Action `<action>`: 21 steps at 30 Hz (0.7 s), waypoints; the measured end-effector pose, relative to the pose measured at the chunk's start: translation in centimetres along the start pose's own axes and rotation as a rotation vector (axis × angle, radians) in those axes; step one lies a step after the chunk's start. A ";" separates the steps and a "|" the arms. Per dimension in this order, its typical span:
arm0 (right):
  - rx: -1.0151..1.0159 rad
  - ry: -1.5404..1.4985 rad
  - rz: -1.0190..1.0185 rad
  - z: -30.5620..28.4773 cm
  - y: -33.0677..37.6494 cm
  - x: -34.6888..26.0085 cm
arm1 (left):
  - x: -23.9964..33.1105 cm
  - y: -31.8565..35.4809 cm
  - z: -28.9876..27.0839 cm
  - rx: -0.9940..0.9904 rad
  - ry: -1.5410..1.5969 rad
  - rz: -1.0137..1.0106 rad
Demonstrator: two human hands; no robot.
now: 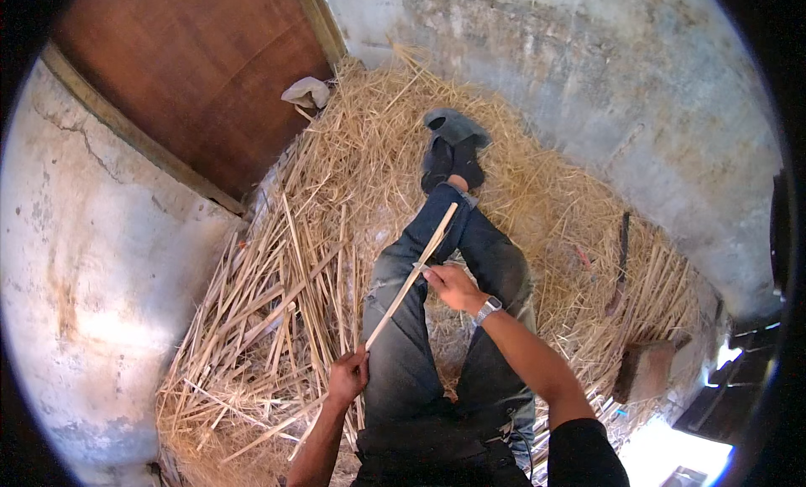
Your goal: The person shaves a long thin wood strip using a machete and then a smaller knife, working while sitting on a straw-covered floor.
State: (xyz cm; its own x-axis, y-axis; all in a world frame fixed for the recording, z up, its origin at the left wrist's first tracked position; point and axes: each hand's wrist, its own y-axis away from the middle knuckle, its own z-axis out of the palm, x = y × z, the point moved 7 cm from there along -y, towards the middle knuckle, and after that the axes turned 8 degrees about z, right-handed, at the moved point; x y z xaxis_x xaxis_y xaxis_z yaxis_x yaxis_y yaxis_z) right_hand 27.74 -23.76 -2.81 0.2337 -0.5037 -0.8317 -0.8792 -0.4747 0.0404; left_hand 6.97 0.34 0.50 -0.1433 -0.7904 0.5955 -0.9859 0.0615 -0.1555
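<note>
A long pale strip (391, 310), which looks like split bamboo, slants across my lap over the jeans (399, 369). My left hand (348, 376) is closed around its near end. Farther up the strip, my right hand (454, 287) is closed, its thumb and fingertips at the strip's side. A small greyish piece crosses the strip at those fingertips; whether it is a blade is too small to tell. Beyond that point the strip's far end looks parted into thinner slivers. A watch sits on my right wrist.
Many loose strips (294, 306) lie piled to the left, with shavings (378, 109) all around. My feet, in dark footwear (453, 138), are crossed ahead. To the right are a dark curved tool (623, 256) and a brick-like block (645, 372). Walls (571, 75) and a brown door (201, 75) surround the spot.
</note>
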 end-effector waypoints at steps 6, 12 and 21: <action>0.001 0.005 0.103 -3.1 1.0 -0.5 | -0.3 0.3 2.0 0.003 0.016 0.019; 0.488 0.002 0.241 -9.4 -2.5 0.8 | 0.5 -0.2 -0.1 0.023 -0.030 -0.005; 0.155 -0.080 0.097 -0.5 0.3 -0.7 | -0.1 0.0 1.0 0.027 0.012 -0.014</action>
State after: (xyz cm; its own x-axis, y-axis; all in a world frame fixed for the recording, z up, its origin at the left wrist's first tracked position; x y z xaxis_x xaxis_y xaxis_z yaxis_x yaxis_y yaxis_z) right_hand 27.50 -23.87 -1.94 0.1163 -0.4796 -0.8697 -0.9507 -0.3071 0.0422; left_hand 7.07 -0.20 -0.39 -0.1308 -0.7836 0.6074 -0.9852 0.0341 -0.1682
